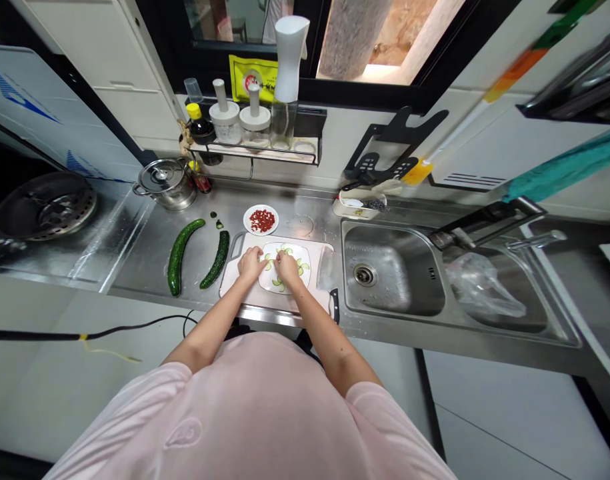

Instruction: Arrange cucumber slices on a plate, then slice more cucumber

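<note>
A white plate [265, 283] holding thin cucumber slices [301, 267] rests on a pale pink cutting board [233, 288]. Over the plate's left part, my left hand [251, 264] has its fingers curled and pinched at a cucumber slice. Close beside it, my right hand [287, 268] is also closed, fingertips down among the slices; what lies between them is mostly hidden. A knife [335, 305] with a black handle lies at the board's right edge. Left of the board are a whole cucumber [181, 259] and a shorter cut cucumber [217, 260], with small cut-off ends [219, 225] behind.
Behind the board stands a small plate [246, 220] of chopped red chilli. A lidded steel pot [165, 183] and a wok [45, 207] are at the left. The sink [392, 267] is at the right, a plastic bag [485, 283] in its second basin. A seasoning shelf [265, 153] hangs behind.
</note>
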`<state>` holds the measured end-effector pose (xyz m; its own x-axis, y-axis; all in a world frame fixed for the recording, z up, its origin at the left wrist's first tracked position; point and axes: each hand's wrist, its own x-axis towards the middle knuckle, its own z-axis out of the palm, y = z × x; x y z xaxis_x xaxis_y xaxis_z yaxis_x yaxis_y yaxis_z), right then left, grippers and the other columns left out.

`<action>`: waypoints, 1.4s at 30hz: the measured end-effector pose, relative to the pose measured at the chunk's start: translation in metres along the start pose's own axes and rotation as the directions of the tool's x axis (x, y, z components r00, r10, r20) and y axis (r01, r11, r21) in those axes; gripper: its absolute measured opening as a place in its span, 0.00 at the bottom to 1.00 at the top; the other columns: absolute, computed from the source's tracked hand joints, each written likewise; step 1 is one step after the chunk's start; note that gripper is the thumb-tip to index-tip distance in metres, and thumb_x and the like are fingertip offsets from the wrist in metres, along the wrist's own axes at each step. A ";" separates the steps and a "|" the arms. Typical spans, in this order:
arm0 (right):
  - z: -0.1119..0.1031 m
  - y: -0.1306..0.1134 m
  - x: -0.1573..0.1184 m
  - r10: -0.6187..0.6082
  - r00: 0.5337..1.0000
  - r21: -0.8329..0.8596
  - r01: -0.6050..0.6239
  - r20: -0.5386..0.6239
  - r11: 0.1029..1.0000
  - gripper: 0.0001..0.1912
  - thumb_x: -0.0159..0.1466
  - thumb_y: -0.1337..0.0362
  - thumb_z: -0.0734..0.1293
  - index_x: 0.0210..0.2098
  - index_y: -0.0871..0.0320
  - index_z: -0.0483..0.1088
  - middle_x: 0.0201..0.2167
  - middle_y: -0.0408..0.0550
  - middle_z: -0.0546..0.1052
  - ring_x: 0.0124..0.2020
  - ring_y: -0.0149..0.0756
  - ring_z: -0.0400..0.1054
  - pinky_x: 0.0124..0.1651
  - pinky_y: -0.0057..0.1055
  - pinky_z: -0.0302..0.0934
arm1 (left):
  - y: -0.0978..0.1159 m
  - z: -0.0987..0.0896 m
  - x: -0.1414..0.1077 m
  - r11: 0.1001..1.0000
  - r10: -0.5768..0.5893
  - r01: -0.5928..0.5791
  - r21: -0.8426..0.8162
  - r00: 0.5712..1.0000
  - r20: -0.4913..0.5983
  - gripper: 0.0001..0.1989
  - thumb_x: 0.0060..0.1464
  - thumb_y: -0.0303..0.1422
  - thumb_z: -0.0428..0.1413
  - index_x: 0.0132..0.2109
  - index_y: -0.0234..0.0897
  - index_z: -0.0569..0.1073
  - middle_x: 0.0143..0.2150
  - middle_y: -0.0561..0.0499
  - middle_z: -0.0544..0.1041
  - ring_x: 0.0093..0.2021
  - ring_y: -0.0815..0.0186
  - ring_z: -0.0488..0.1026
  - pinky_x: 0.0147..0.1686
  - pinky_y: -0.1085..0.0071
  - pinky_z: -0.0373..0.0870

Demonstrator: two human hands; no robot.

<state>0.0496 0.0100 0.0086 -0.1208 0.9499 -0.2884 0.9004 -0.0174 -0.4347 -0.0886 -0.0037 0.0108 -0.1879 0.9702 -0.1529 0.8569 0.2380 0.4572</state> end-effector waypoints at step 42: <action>0.006 -0.002 -0.010 -0.087 0.996 -0.116 0.082 -0.034 0.990 0.12 0.67 0.64 0.54 0.45 0.57 0.67 0.37 0.51 0.76 0.38 0.38 0.69 0.37 0.28 0.55 | 0.012 -0.009 -0.001 0.987 -0.031 0.020 0.160 0.997 0.064 0.13 0.51 0.39 0.57 0.44 0.45 0.66 0.46 0.49 0.70 0.45 0.60 0.70 0.40 0.68 0.63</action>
<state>0.0467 -0.0011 0.0067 -0.1843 0.9577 -0.2208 0.9299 0.0972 -0.3546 -0.0826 -0.0014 0.0242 -0.1831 0.9576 -0.2223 0.9186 0.2472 0.3084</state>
